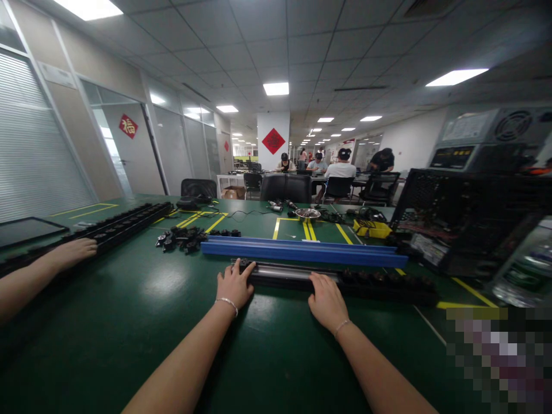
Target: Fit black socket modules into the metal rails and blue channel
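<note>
A long black rail [297, 277] lies across the green table in front of me, with a smooth greyish channel along its middle. Several small dark parts [379, 277] sit in its right portion. At the rail's left end, my left hand [235, 286] has its thumb and index finger closed around a small black part [245, 264]; its exact kind is unclear. My right hand [328, 302] grips the rail's near edge right of centre, fingertips over the rim. Just behind runs a blue channel-shaped bar [302, 250], apart from both hands.
A co-worker's hand [77, 253] rests by another long black rail [129, 227] on the left. Dark parts [183, 238] are heaped behind the bar's left end. Farther back are a metal bowl [307, 213] and yellow tray [371, 229]. A computer case [466, 221] and water bottle [528, 276] stand right.
</note>
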Tool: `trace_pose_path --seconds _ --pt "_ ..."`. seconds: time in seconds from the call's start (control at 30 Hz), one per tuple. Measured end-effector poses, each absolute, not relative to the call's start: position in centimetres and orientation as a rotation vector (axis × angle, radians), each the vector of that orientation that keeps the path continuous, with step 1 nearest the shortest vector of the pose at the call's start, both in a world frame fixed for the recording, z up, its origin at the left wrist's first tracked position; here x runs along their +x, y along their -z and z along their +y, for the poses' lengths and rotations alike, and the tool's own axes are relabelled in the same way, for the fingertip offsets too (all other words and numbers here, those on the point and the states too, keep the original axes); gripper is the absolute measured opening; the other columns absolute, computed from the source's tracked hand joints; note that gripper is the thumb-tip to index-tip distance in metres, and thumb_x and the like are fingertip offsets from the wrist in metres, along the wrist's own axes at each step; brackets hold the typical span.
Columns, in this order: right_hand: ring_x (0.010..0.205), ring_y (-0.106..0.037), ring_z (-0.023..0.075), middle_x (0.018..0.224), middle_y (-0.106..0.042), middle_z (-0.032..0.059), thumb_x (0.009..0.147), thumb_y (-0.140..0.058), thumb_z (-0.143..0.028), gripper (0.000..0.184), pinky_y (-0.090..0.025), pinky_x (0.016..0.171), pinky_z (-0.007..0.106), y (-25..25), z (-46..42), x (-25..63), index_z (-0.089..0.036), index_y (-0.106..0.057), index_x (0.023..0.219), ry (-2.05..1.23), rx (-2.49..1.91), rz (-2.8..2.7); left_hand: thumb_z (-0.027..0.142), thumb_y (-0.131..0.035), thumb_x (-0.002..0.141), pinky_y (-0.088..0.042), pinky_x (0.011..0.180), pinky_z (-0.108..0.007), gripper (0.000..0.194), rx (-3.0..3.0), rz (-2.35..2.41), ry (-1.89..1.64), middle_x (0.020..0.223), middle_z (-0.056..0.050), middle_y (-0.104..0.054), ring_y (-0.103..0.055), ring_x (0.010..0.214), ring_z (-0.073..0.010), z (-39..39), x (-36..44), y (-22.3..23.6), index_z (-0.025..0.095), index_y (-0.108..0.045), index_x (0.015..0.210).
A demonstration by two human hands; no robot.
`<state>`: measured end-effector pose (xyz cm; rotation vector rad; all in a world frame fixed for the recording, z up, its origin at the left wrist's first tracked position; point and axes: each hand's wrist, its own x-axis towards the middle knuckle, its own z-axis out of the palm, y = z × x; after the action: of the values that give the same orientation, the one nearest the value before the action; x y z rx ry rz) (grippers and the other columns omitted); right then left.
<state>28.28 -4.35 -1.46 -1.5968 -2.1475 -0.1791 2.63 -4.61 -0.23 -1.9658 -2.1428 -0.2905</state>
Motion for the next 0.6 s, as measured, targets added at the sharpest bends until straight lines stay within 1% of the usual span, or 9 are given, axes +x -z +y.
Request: trace_pose_path --seconds 0.17,0.27,0.37,0.47,0.6 --pt "0.12 -0.04 0.021 0.126 -0.053 0.0102 0.072 -0.042 -0.011 0.048 -0.023 0.106 0.033 1.5 -4.4 28.3 -0.008 -0.054 0.118 0.19 -1.593 -2.146 0.042 -0.051 0.072 -0.025 0.094 -0.062 0.06 -1.984 -2.178 0.303 0.144 -0.007 -0.033 -0.033 0.125 -0.0368 -4.1 2.3 0.3 0.042 -0.037 0.131" --pt "0.119 -0.04 0.0209 0.126 -0.053 0.0101 0.072 -0.042 -0.011 0.047 -0.023 0.106 0.033 1.5 -4.4 28.4 -0.008 -0.055 0.118 0.198 -1.585 -2.144 0.044 -0.05 0.073 -0.024 0.095 -0.063 0.06 -1.984 -2.202 0.318 0.144 -0.007 -0.034 -0.029 0.128 -0.0377 -3.9 2.0 0.4 0.042 -0.038 0.131" --pt "0.12 -0.04 0.0207 0.126 -0.053 0.0097 0.072 -0.042 -0.011 0.047 -0.023 0.106 0.033 1.6 -4.3 28.4 -0.009 -0.055 0.117 0.201 -1.582 -2.143 0.048 -0.049 0.073 -0.027 0.096 -0.06 0.059 -1.972 -2.24 0.342 0.143 -0.007 -0.035 -0.029 0.129 -0.0375 -3.8 1.4 0.3 0.04 -0.04 0.13" --pt "0.119 -0.041 0.0208 0.126 -0.054 0.01 0.072 -0.042 -0.011 0.047 -0.024 0.106 0.033 1.6 -4.3 28.4 -0.008 -0.055 0.117 0.203 -1.577 -2.144 0.056 -0.045 0.074 -0.031 0.097 -0.054 0.058 -1.955 -2.292 0.384 0.142 -0.008 -0.036 -0.033 0.127 -0.0361 -3.8 0.6 0.1 0.038 -0.042 0.13" --pt "0.119 -0.041 0.0207 0.125 -0.054 0.01 0.072 -0.042 -0.01 0.047 -0.024 0.106 0.033 1.7 -4.3 28.3 -0.009 -0.055 0.117 0.216 -1.569 -2.14 0.062 -0.036 0.078 -0.03 0.102 -0.044 0.061 -2.027 -2.306 0.461 0.14 -0.009 -0.04 -0.036 0.127 -0.0292 -3.7 -0.3 -0.3 0.032 -0.044 0.13"
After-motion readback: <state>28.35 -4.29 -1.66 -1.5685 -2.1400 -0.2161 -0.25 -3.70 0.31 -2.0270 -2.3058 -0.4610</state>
